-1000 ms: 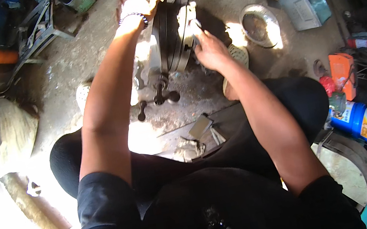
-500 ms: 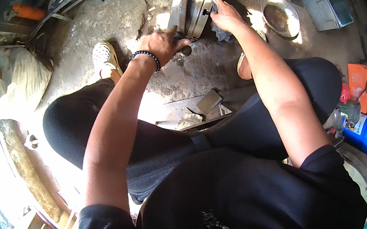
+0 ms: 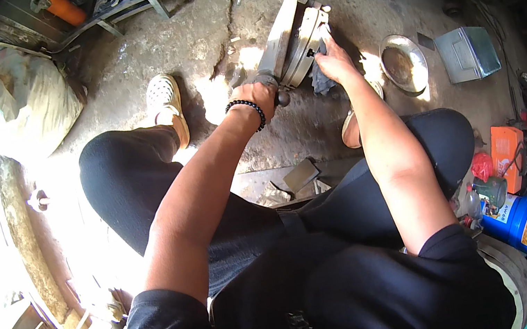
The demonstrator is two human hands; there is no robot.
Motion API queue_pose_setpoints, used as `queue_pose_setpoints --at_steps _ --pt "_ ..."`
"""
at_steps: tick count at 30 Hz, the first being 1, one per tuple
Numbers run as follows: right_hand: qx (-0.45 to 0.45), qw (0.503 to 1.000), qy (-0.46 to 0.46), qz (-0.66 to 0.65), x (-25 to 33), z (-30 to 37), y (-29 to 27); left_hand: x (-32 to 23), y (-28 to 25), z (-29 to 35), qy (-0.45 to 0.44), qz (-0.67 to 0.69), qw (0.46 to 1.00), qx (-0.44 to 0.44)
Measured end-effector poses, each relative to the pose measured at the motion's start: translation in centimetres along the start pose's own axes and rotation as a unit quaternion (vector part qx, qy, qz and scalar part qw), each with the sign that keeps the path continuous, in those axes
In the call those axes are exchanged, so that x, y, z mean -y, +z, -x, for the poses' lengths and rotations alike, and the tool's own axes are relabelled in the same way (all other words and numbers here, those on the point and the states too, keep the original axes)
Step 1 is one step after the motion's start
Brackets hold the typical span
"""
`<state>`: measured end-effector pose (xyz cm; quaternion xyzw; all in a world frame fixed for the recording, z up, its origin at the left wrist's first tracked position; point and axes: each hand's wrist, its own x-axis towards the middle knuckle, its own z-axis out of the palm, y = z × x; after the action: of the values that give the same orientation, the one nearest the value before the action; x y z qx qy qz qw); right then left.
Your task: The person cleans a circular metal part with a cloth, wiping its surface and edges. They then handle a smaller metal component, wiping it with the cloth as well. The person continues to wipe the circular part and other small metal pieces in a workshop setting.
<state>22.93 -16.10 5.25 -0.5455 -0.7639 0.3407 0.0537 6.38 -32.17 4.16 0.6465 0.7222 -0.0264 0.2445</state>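
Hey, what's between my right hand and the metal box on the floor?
In the head view, a round metal pan lies between your right hand and the metal box, plus a small dark flat piece.

Machine part (image 3: 306, 45) ahead; basin (image 3: 395, 64) right of it; box (image 3: 478, 52) right of basin; sack (image 3: 30, 100) far left.

Both arms (image 3: 204, 185) outstretched, left grip (image 3: 258, 100) curled, right grip (image 3: 335, 64) farther forward

Left hand (image 3: 259, 98) is wrapped over the knobbed handle (image 3: 282, 99) at the metal assembly's (image 3: 305, 43) near end, right hand (image 3: 336, 63) on its right side by a grey rag (image 3: 322, 79), round pan (image 3: 405, 66) beyond.
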Motion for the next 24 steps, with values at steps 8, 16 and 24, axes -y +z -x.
queue_pose_setpoints --at_steps 8,16,24 --pt "-0.028 0.999 -0.007 -0.017 -0.3 -0.4 1.2 0.4 1.0 -1.0 -0.045 0.014 0.999 0.022" --pt "-0.041 0.999 -0.001 -0.004 -1.2 -0.7 1.6 -0.4 -0.3 0.0 0.012 0.001 1.000 0.007" --pt "-0.006 1.000 0.026 0.003 0.1 0.3 1.1 -0.1 1.5 -0.9 -0.037 0.009 0.998 0.054"
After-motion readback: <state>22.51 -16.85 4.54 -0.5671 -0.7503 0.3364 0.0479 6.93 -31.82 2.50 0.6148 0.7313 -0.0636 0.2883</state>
